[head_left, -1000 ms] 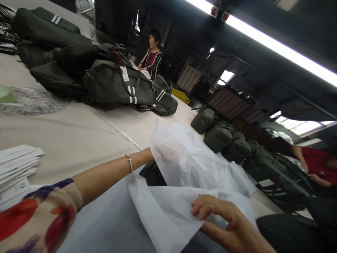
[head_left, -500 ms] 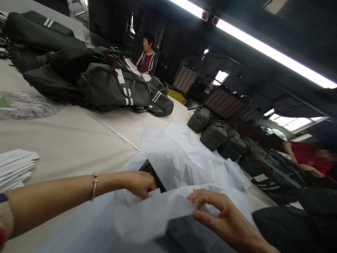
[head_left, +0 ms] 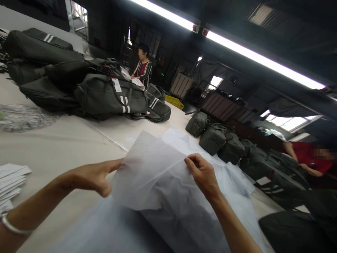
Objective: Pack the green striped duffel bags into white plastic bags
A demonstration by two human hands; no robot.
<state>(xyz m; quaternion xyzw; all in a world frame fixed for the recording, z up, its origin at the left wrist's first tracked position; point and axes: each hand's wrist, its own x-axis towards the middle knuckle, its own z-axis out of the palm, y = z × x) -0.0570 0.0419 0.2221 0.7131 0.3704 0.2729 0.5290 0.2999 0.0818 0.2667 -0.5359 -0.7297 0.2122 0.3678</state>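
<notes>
A translucent whitish plastic bag [head_left: 151, 175] lies in front of me, its upper flap raised and folded over. Something dark shows dimly through its lower part. My right hand [head_left: 201, 172] pinches the flap's right edge between thumb and fingers. At the flap's left side is my left hand [head_left: 94, 177], with the thumb spread well away from the fingers. Its fingertips pass behind the film and show only faintly through it.
Dark green duffel bags [head_left: 113, 95] are heaped at the back left. More dark bags [head_left: 213, 137] line the right side. White cards [head_left: 13, 179] lie stacked at left on the pale table [head_left: 86, 147]. One person [head_left: 143, 70] stands beyond; another in red [head_left: 305, 158] is at right.
My left hand has come out of the bag's opening and moved left, its fingers now spread. My right hand has risen with the flap, which now covers the dark item seen in the opening.
</notes>
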